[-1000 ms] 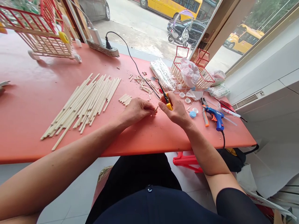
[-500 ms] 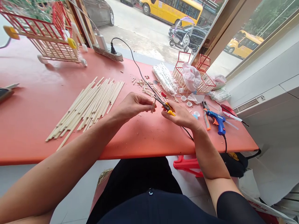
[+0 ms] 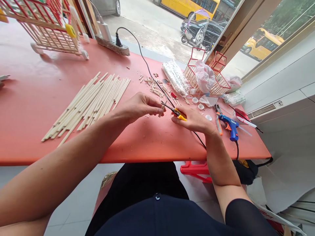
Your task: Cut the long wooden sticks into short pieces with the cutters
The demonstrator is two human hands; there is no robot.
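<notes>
My left hand [image 3: 145, 105] pinches a short wooden stick piece [image 3: 161, 109] above the pink table. My right hand [image 3: 190, 118] is closed around the yellow handles of pliers [image 3: 180, 115], whose dark jaws point left and reach the piece. Whether the jaws are closed on it is too small to tell. Just beyond both hands lies a scatter of short cut wooden pieces [image 3: 155, 86], with a black cable [image 3: 145, 60] running across them. Left of my left hand, several long wooden sticks [image 3: 86, 105] lie in a loose bundle.
On the pink table [image 3: 137, 144], a stick-built cart [image 3: 49, 36] stands at the back left, near a power strip [image 3: 113, 46]. To the right are a wrapped pack [image 3: 176, 78], a wooden frame model [image 3: 219, 83], white caps [image 3: 201, 107] and a blue glue gun [image 3: 230, 126].
The camera view has shifted slightly. Both hands stay close together, still holding the wooden piece and the pliers, with the piece tilted a little differently.
</notes>
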